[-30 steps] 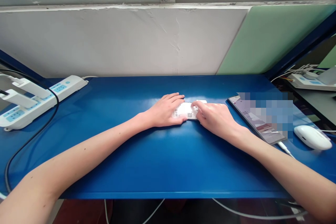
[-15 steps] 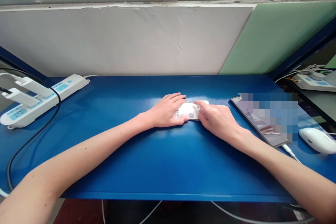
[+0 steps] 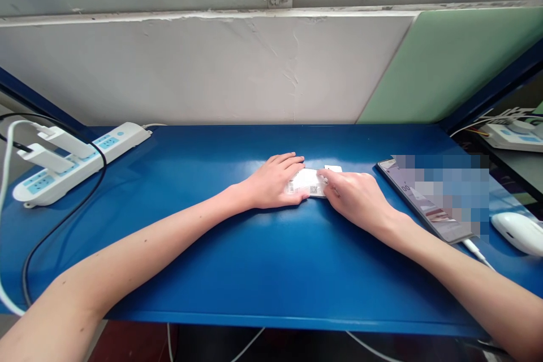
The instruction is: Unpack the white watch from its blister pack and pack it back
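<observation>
A small flat white packet (image 3: 306,180) with a printed square code lies on the blue desk, between my hands. My left hand (image 3: 278,184) holds its left end, with the thumb along the near edge and the fingers along the far side. At the other end my right hand (image 3: 352,189) is closed, thumb and forefinger pressed together over the packet's right part. What sits right between those fingertips is hidden. A white corner of the packet shows beyond the right forefinger.
A white power strip (image 3: 121,137) with chargers and a black cable (image 3: 63,222) occupies the desk's left side. On the right lie a phone (image 3: 424,203), partly blurred out, with a white charging cable (image 3: 477,250), and a white mouse (image 3: 515,231). A wall rises behind the desk (image 3: 254,271).
The whole view has shifted slightly right and down. Both hands stay on the packet in nearly the same pose.
</observation>
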